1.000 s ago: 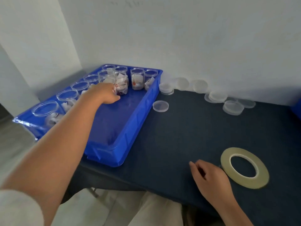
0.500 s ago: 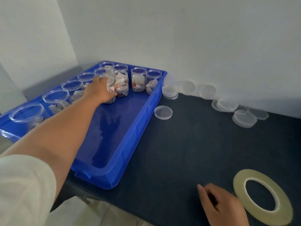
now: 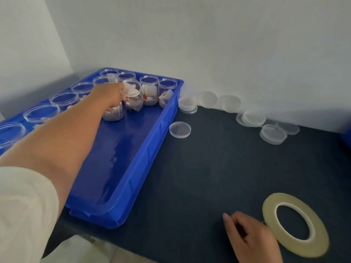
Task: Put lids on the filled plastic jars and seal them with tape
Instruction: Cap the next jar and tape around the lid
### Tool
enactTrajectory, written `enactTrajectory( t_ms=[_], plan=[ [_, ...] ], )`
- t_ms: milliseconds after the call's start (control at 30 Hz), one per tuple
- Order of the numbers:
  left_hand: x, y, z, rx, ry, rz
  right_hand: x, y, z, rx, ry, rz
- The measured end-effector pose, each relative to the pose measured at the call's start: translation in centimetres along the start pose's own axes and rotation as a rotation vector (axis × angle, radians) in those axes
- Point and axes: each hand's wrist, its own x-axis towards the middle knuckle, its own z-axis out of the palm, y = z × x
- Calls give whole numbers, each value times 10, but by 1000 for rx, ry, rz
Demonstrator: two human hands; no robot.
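Several clear plastic jars filled with white and red packets stand along the far and left sides of a blue tray (image 3: 152, 149). My left hand (image 3: 109, 97) reaches into the tray and grips the top of one filled jar (image 3: 114, 115). The jar beside it (image 3: 133, 101) leans tilted against my fingers. My right hand (image 3: 252, 238) rests on the dark table with loosely curled fingers and holds nothing. It lies just left of a flat yellowish tape roll (image 3: 300, 248). A single clear lid (image 3: 180, 129) lies beside the tray.
A stack of lids (image 3: 188, 105) sits at the tray's far right corner. More lids (image 3: 273, 136) lie and lean along the white wall at the back. The table's front edge runs just below the tray. A blue object shows at the right edge.
My left hand has closed over a jar in the tray, and the neighbouring jar has tipped. My right hand stays beside the tape roll. The camera has shifted.
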Motion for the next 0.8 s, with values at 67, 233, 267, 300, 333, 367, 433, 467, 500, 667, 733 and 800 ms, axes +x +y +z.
enactTrajectory(
  t_ms=[67,233,267,300,333,367,433,467,500,667,733,800],
  plan=[
    [-12,0,-1,27,23,41,0,0,0,10,-3,18],
    [-57,3,-9,111,-20,153,-2,2,0,25,-16,5],
    [-69,5,-10,99,-29,165,-2,2,-1,24,-20,2],
    [-81,7,-12,91,-30,177,-3,1,-1,23,-22,0],
    [-93,9,-14,88,-29,191,-3,0,-1,23,-21,-6],
    [-106,10,-16,78,-33,201,-4,0,-2,25,-16,-17],
    [-130,14,-21,12,-56,212,-5,0,-3,26,-9,-31],
    [-142,16,-23,-23,-68,214,-6,0,-3,25,-12,-27],
    [-153,18,-24,-41,-77,219,-7,0,-4,27,-16,-21],
    [-191,29,-25,66,-83,220,-9,-3,-5,27,-41,19],
    [-201,29,-24,103,-68,186,-9,-3,-6,31,-59,31],
    [-212,27,-27,99,-15,143,-9,-2,-7,36,-70,34]
  ],
)
